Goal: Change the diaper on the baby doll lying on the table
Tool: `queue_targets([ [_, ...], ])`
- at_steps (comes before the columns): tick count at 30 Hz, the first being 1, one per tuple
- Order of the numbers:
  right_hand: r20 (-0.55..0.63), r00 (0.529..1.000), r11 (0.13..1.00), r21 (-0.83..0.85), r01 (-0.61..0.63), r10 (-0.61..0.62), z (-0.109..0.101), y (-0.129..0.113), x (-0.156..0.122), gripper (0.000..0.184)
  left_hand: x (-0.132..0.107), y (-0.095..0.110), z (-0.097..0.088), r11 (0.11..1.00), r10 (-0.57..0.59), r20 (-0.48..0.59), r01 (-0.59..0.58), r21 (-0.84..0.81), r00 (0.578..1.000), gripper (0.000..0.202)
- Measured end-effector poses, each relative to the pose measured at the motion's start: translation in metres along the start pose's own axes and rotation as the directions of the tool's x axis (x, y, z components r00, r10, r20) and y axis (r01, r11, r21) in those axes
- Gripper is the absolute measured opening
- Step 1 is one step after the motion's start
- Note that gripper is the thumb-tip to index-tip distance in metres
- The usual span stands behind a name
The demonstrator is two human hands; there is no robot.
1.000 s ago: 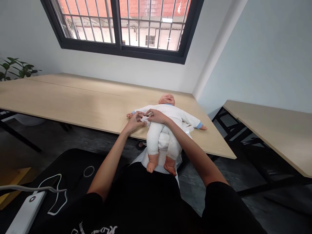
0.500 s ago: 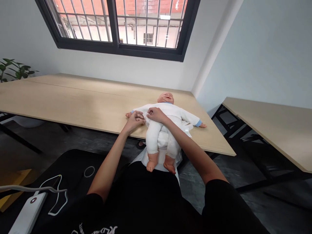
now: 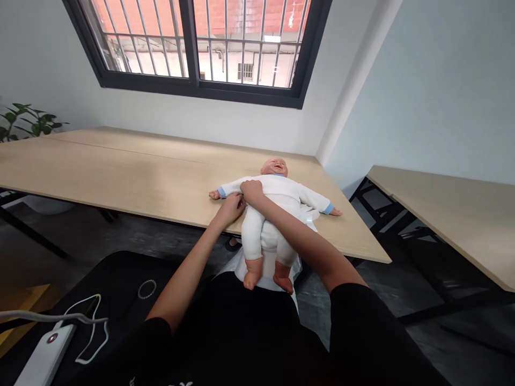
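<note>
A baby doll [image 3: 277,201] in a white suit with blue cuffs lies on its back at the near edge of a long wooden table [image 3: 132,171], legs hanging over the edge toward me. My left hand [image 3: 231,206] is closed, pinching the suit's cloth at the doll's side near its waist. My right hand [image 3: 252,190] reaches across the doll's body, fingers curled on the same cloth just above the left hand. A white cloth [image 3: 309,214] lies under the doll.
A second wooden table [image 3: 442,214] stands to the right, with a gap of dark floor between. A potted plant [image 3: 24,118] is at far left. A white device with a cable [image 3: 44,348] lies on a black surface at lower left. A barred window is above.
Both hands have shifted slightly along the doll's side, the right hand moving up toward its shoulder. The doll has not moved on the table.
</note>
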State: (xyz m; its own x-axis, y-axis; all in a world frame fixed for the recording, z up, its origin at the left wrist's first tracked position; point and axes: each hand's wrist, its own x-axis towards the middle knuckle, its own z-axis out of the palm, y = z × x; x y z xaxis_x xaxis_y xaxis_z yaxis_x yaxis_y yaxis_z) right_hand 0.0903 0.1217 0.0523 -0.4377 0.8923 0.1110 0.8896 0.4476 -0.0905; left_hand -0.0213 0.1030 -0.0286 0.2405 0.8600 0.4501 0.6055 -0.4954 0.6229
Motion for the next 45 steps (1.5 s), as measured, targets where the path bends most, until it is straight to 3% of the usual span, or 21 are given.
queue_targets([
  [5,-0.032,0.999,0.995,-0.101,-0.006,0.002,-0.021,0.004,-0.035,0.022,-0.008,0.015,0.001,0.971,0.047,0.062,-0.060,0.231,0.997,0.018],
  [9,-0.072,0.991,0.989,-0.107,0.104,-0.112,-0.030,0.009,-0.102,0.029,-0.012,0.024,0.000,0.917,0.021,0.119,-0.066,0.394,0.993,0.028],
  [12,-0.101,0.984,0.987,-0.080,0.138,-0.146,-0.014,0.013,-0.163,0.030,-0.013,0.027,0.000,0.894,0.017,0.147,-0.081,0.441,0.989,0.033],
  [15,-0.344,0.938,0.998,-0.058,0.013,-0.032,0.016,0.019,-0.211,0.033,-0.016,0.029,-0.001,0.865,0.017,0.170,-0.100,0.492,0.985,0.033],
  [17,-0.441,0.897,0.996,-0.067,-0.062,0.026,0.033,0.025,-0.230,0.037,-0.018,0.029,0.000,0.853,0.014,0.167,-0.098,0.512,0.986,0.032],
  [21,-0.500,0.856,0.977,-0.081,-0.197,0.131,0.040,0.045,-0.245,0.048,-0.021,0.029,0.001,0.843,0.001,0.156,-0.085,0.531,0.988,0.032],
  [25,-0.494,0.857,0.958,-0.144,-0.248,0.148,0.037,0.057,-0.253,0.053,-0.021,0.030,0.001,0.874,-0.007,0.121,-0.053,0.483,0.993,0.029],
  [28,-0.476,0.879,0.946,-0.279,-0.164,0.012,0.055,0.047,-0.263,0.063,-0.019,0.031,-0.001,0.890,-0.021,0.111,-0.032,0.455,0.994,0.027],
  [31,-0.462,0.879,0.910,-0.406,-0.088,-0.121,0.090,0.031,-0.270,0.069,-0.018,0.034,-0.002,0.899,-0.019,0.089,-0.022,0.438,0.996,0.026],
  [34,-0.489,0.834,0.900,-0.436,0.022,-0.257,0.121,0.024,-0.271,0.058,-0.028,0.043,0.000,0.935,-0.023,-0.037,0.035,0.354,0.999,0.028],
  [36,-0.528,0.773,0.906,-0.399,0.140,-0.352,0.130,0.027,-0.268,0.045,-0.045,0.054,0.004,0.972,-0.074,-0.122,0.099,0.214,0.990,0.029],
  [38,-0.580,0.716,0.919,-0.298,0.258,-0.389,0.127,0.031,-0.265,0.036,-0.067,0.065,0.009,0.991,-0.115,-0.120,0.123,0.060,0.986,0.027],
  [39,-0.595,0.715,0.930,-0.211,0.302,-0.367,0.121,0.033,-0.263,0.035,-0.077,0.069,0.011,0.993,-0.120,-0.115,0.121,0.006,0.986,0.032],
  [40,-0.594,0.738,0.939,-0.097,0.330,-0.321,0.112,0.035,-0.261,0.037,-0.085,0.072,0.011,0.991,-0.125,-0.112,0.120,-0.052,0.986,0.039],
  [42,-0.517,0.834,0.924,0.189,0.332,-0.194,0.084,0.037,-0.255,0.039,-0.094,0.072,0.009,0.975,-0.135,-0.084,0.117,-0.191,0.987,0.051],
  [44,-0.369,0.925,0.850,0.454,0.266,-0.092,0.048,0.039,-0.244,0.025,-0.090,0.066,0.002,0.930,-0.120,-0.025,0.103,-0.354,0.992,0.057],
  [45,-0.310,0.949,0.819,0.528,0.224,-0.059,0.028,0.040,-0.236,0.013,-0.086,0.062,-0.002,0.897,-0.101,0.014,0.097,-0.431,0.995,0.059],
])
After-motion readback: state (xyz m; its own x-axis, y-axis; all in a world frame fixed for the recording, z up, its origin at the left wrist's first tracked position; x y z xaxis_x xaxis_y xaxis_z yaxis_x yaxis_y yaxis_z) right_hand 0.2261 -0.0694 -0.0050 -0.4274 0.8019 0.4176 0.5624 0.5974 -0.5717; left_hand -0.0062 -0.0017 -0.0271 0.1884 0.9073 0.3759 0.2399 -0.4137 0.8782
